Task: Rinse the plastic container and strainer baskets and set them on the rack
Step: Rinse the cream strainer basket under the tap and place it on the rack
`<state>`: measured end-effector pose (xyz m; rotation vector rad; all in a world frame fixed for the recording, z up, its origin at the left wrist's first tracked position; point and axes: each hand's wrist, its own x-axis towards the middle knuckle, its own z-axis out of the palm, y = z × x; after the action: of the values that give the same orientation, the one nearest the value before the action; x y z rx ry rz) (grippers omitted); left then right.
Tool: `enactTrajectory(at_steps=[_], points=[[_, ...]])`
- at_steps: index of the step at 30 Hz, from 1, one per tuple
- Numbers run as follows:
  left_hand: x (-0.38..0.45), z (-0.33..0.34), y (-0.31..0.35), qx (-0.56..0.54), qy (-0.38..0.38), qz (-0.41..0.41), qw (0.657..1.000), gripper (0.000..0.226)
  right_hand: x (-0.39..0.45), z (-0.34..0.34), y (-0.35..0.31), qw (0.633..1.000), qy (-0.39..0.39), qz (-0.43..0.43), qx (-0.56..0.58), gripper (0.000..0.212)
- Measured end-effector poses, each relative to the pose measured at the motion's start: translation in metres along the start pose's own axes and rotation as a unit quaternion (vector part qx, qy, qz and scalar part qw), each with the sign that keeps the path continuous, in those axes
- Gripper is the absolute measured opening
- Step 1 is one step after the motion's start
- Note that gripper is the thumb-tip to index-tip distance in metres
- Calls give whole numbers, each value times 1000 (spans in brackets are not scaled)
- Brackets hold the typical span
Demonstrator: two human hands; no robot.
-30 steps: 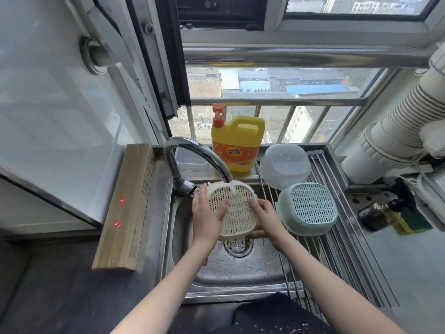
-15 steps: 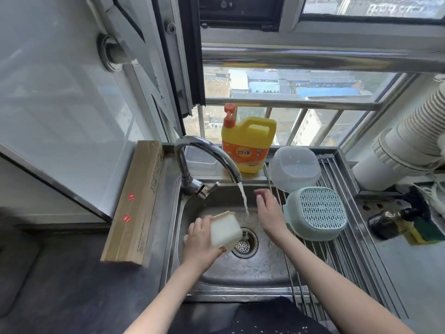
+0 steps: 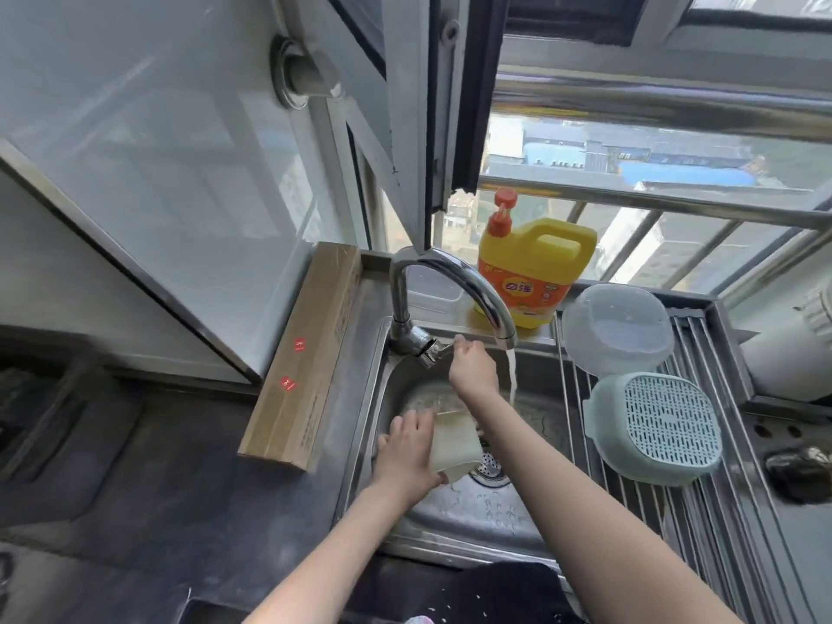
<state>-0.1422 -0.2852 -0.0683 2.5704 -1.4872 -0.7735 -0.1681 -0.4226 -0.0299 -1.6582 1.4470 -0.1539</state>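
Over the sink [image 3: 396,502], a cream strainer [image 3: 452,450] is gripped at its left side by the left hand [image 3: 407,452]. The faucet's lever [image 3: 434,353] is pinched by the right hand [image 3: 472,367], beside running water [image 3: 512,376].

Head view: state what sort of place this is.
Most likely a home kitchen, high up: a steel sink with running faucet, a dish-soap jug on the windowsill, and a drying rack.

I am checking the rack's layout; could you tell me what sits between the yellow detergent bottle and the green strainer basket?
In the head view, the clear plastic container lies upside down on the rack between them.
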Motion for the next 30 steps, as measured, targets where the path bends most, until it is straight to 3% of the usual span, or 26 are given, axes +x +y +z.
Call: enactTrajectory(at_steps=[7, 16, 20, 22, 24, 27, 28, 30], points=[[9, 3, -9, -26, -20, 3, 999, 89, 7, 4, 0, 997, 23, -75, -10, 39], [26, -10, -19, -128, 29, -22, 991, 82, 8, -9, -29, 983, -5, -135, -122, 28], [27, -20, -22, -245, 78, -71, 964, 84, -6, -14, -9, 989, -39, -137, -27, 29], [23, -28, -25, -316, 90, -104, 939, 87, -20, -12, 21, 990, -10, -135, -30, 26], [13, -38, -29, -436, 66, -135, 887, 77, -39, -10, 57, 990, -1, -128, -53, 37], [-5, -46, -32, -660, -58, -165, 730, 54, -67, -7, 82, 982, -87, -11, 167, 56], [-11, -47, -31, -682, -95, -163, 706, 52, -74, -6, 87, 963, -106, 30, 247, 57], [-22, -45, -28, -690, -129, -166, 692, 68, -87, -9, 89, 942, -90, 62, 318, 67]])
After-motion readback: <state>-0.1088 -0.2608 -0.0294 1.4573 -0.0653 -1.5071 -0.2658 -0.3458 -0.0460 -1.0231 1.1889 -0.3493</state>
